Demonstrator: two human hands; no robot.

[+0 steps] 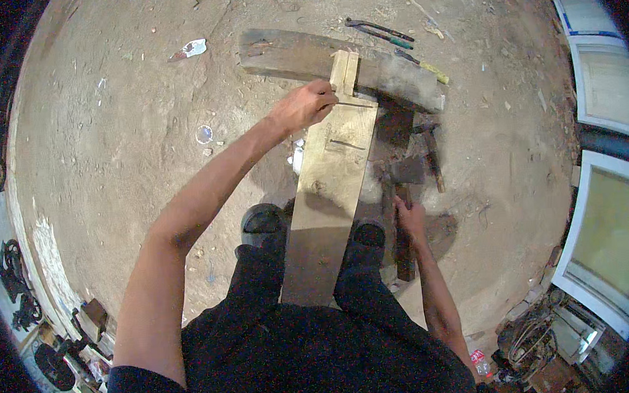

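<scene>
One pale board (331,170) is set lengthwise between the hands, its far end rested on a thick beam (277,51) beyond the left hand (309,104). The tongue (345,73) there looks already shaped; what appears to be a nail (347,145) is left undriven, lying below that hand. Its fingers are curled at the tongue's base; whether anything is pinched cannot be told. A hatchet (407,170) is gripped in the right hand (411,218).
</scene>
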